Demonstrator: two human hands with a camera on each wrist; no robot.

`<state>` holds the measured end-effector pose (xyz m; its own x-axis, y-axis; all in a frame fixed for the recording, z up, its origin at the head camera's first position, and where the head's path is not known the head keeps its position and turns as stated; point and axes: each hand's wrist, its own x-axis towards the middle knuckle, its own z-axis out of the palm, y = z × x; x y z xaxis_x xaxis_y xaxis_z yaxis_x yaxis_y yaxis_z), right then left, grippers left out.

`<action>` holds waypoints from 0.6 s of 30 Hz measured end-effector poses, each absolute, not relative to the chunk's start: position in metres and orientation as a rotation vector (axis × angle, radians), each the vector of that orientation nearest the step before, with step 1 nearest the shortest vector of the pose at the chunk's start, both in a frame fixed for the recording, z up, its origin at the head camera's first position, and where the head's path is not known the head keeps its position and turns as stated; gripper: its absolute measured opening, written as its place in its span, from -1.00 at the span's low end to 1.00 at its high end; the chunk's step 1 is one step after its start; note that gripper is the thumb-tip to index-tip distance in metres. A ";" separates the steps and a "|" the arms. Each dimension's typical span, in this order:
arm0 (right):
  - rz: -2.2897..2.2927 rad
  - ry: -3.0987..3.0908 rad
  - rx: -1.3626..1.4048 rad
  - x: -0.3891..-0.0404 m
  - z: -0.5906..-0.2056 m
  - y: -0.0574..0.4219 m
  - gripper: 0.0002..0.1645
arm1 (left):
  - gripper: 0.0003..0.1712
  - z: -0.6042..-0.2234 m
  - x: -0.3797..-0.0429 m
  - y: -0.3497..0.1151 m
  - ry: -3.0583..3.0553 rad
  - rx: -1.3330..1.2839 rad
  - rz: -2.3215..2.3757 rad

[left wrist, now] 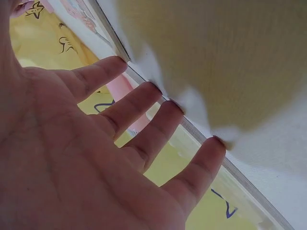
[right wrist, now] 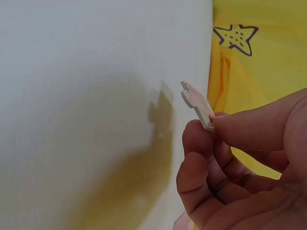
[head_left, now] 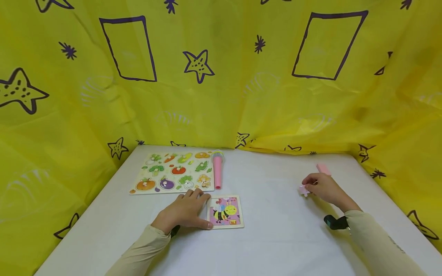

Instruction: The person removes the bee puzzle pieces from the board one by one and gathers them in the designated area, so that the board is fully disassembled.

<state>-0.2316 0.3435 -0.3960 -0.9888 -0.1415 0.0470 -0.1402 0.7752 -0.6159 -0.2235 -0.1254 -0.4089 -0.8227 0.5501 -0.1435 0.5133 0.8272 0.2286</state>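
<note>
The right hand [head_left: 322, 187] held a small pink puzzle piece [head_left: 304, 190] near the right side of the white table [head_left: 272, 230], raised a little above it, just on the near side of a pink block [head_left: 323, 169]. Its thumb and index finger pinched the piece by one end, while the other fingers were curled below; such a grip probably served to leave the most of the outline free. In the right wrist view the piece was tilted, its long axis going from the fingertips up and to the left, with the notched end pointing away from the hand. The left hand [head_left: 188, 211] lay at the left side of the bee puzzle [head_left: 241, 212], its fingers spread and almost straight, the thumb on the near left corner and the index finger at the far left one, I judge in order to steady it. This puzzle was nearly square, so it had no clear long axis; the bee's head pointed to the right. Behind it were the vegetable board [head_left: 189, 165] and, just beside this, a pink microphone [head_left: 218, 171], its head pointing away from the person.
</note>
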 end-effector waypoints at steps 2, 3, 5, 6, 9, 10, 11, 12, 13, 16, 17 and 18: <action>-1.017 2.954 -0.216 -0.232 -0.396 0.347 -0.87 | 0.11 -0.409 -0.224 -0.125 2.803 0.823 0.260; -1.004 2.962 -0.213 -0.233 -0.396 0.348 -0.87 | 0.11 -0.408 -0.224 -0.125 2.805 0.822 0.258; -0.978 2.976 -0.209 -0.234 -0.395 0.350 -0.88 | 0.11 -0.408 -0.224 -0.125 2.806 0.824 0.258; -0.968 2.981 -0.205 -0.234 -0.395 0.350 -0.88 | 0.11 -0.408 -0.224 -0.125 2.807 0.826 0.259; -0.941 2.999 -0.196 -0.236 -0.397 0.351 -0.88 | 0.11 -0.409 -0.225 -0.125 2.807 0.828 0.268; -0.947 2.992 -0.188 -0.237 -0.398 0.350 -0.88 | 0.11 -0.410 -0.225 -0.125 2.807 0.828 0.270; -0.955 2.985 -0.179 -0.237 -0.399 0.350 -0.88 | 0.11 -0.410 -0.225 -0.125 2.807 0.827 0.272; -0.957 2.983 -0.171 -0.237 -0.399 0.350 -0.88 | 0.11 -0.411 -0.225 -0.125 2.807 0.828 0.274; -0.959 2.981 -0.167 -0.237 -0.400 0.349 -0.88 | 0.11 -0.411 -0.225 -0.126 2.808 0.828 0.274; -0.957 2.986 -0.165 -0.237 -0.400 0.347 -0.88 | 0.11 -0.412 -0.225 -0.126 2.812 0.834 0.276; -0.953 2.991 -0.170 -0.237 -0.401 0.346 -0.88 | 0.11 -0.412 -0.225 -0.127 2.813 0.835 0.278; -0.947 2.996 -0.178 -0.237 -0.401 0.346 -0.88 | 0.11 -0.412 -0.225 -0.127 2.812 0.835 0.281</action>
